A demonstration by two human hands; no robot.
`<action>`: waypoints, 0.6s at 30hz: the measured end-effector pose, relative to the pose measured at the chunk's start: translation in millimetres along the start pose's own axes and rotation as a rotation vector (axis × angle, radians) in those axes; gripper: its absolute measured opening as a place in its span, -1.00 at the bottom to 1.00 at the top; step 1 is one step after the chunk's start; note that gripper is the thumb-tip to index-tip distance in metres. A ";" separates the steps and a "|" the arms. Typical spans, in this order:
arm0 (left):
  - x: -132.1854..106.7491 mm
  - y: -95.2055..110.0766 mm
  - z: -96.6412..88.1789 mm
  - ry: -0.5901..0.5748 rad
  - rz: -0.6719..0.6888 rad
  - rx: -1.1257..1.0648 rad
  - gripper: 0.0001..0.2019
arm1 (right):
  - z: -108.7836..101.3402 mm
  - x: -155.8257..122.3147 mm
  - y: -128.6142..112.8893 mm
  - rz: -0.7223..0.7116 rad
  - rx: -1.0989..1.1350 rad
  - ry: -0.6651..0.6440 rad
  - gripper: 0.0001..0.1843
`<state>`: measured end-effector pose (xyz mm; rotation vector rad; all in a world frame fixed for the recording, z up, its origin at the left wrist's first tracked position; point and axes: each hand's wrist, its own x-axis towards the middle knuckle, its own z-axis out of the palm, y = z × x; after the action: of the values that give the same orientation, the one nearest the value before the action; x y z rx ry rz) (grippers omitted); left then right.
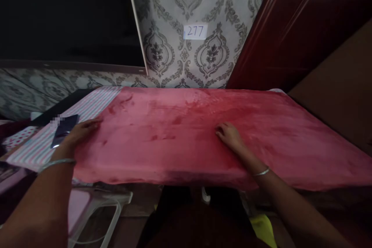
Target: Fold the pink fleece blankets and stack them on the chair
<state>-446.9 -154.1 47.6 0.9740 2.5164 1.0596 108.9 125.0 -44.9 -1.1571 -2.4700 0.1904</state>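
The left hand [85,128], fingers extended and close together, is laid at the left border of a broad pink-red cloth with darker red patches [174,155]. The right hand [229,135] is placed on the same cloth, right of its middle, with fingers loosely curled; whether any fabric is pinched there cannot be told. A thin silvery bangle is worn on each wrist. The pink-red cloth is spread over a long raised surface, its near edge draped toward the wearer. To its left, a striped cloth in white, pink and grey-blue [97,104] can be seen, on which a dark, flat, rectangular device [66,127] is laid, beside the left hand. Behind the pink-red cloth, silver-grey wallpaper with ornate medallions [174,48] is seen, marked by a white paper label handwritten "277" [195,31]. Beyond its left end, a large black screen [69,15] is mounted; behind its right end, a glossy dark-red panel [279,35] is seen.
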 end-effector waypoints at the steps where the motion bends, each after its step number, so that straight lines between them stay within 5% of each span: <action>1: 3.3 0.0 -0.7 -0.021 -0.018 -0.025 -0.65 | 1.0 0.8 -0.7 0.011 0.000 0.003 -0.81; 6: 8.9 2.3 -3.2 0.037 -0.140 -0.061 -0.72 | 1.6 10.7 -6.7 0.027 0.003 0.036 -0.80; 14: -1.2 6.5 -5.4 0.156 -0.209 -0.435 -0.66 | -1.8 18.2 -15.8 0.019 -0.107 -0.061 -0.82; 18: 1.8 6.6 -5.5 0.171 -0.150 -0.290 -0.65 | 4.3 18.2 -16.3 0.007 -0.161 -0.038 -0.75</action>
<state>-447.5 -152.5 56.3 0.6291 2.4234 1.4614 85.2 128.5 -38.6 -1.2380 -2.5540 0.0162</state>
